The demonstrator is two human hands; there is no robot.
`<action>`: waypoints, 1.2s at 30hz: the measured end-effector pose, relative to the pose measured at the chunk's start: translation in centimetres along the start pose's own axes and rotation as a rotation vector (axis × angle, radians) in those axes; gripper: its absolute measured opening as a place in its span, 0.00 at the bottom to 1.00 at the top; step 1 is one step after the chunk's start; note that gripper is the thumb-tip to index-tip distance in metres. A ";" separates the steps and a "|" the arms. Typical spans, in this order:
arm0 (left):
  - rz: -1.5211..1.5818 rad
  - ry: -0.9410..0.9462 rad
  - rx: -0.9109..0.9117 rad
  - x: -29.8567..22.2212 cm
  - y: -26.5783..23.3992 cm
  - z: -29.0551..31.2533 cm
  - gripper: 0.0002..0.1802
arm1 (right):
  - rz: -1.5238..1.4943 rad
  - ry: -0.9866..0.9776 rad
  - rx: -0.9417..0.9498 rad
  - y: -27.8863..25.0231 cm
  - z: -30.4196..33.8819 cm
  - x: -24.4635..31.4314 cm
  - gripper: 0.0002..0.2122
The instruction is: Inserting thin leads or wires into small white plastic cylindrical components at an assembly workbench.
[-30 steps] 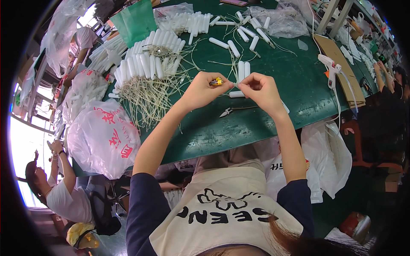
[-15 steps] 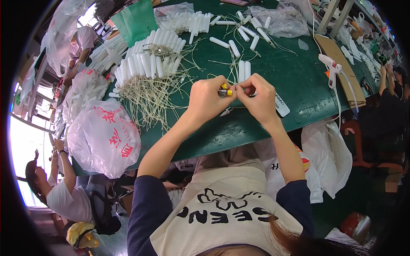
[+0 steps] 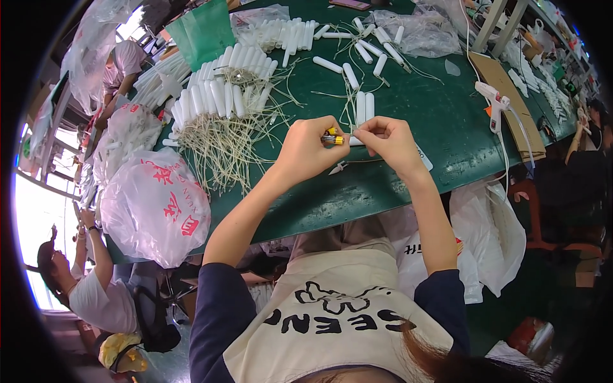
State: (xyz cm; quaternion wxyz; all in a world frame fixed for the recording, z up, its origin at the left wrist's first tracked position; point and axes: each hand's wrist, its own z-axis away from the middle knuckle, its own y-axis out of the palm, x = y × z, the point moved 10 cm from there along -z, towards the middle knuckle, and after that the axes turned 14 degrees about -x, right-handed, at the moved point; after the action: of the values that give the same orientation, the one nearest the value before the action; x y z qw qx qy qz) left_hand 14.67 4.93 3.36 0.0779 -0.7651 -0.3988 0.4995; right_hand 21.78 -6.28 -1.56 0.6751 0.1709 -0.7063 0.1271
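Observation:
My left hand [image 3: 314, 145] is closed around small yellow-and-dark cylinders [image 3: 332, 139] that look like batteries. Close beside it, the thumb and forefinger of my right hand [image 3: 388, 142] pinch together at thin pale wires [image 3: 350, 115]; the exact hold is too small to see clearly. Two white tubes [image 3: 365, 107] lie side by side on the green table just beyond my fingertips. Another white piece [image 3: 356, 141] shows between my hands, partly hidden. A small white connector [image 3: 338, 168] lies on the near side of my left hand.
Rows of white tubes [image 3: 214, 99] with tangled wires [image 3: 223, 150] fill the left of the green table [image 3: 306, 207]. Loose tubes [image 3: 363, 51] lie at the back. A white glue gun [image 3: 495, 105] rests by cardboard [image 3: 514, 105] at right. A stuffed plastic bag [image 3: 156, 204] stands at left.
My right hand has drawn slightly apart from the left, its fingers less curled. The left hand has turned a little, with the cylinders still in it.

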 end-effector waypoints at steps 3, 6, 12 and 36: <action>0.073 -0.109 0.084 0.7 0.3 0.0 0.12 | 0.014 0.032 0.019 0.2 0.3 0.0 0.05; 0.114 -0.189 0.149 1.3 0.5 0.0 0.12 | 0.015 0.033 0.038 0.5 0.2 0.2 0.05; 0.173 -0.233 0.200 1.8 0.7 0.0 0.13 | -0.001 0.079 0.063 0.9 0.3 -0.2 0.06; -0.211 0.567 -0.145 -4.3 -0.6 1.7 0.08 | -0.003 0.063 -0.026 0.2 0.5 -1.0 0.07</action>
State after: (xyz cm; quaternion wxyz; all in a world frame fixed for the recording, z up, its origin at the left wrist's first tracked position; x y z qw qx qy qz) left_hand 12.17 1.91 5.81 0.1828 -0.8319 -0.4729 0.2256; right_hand 21.28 -6.20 -2.54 0.6995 0.1590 -0.6859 0.1223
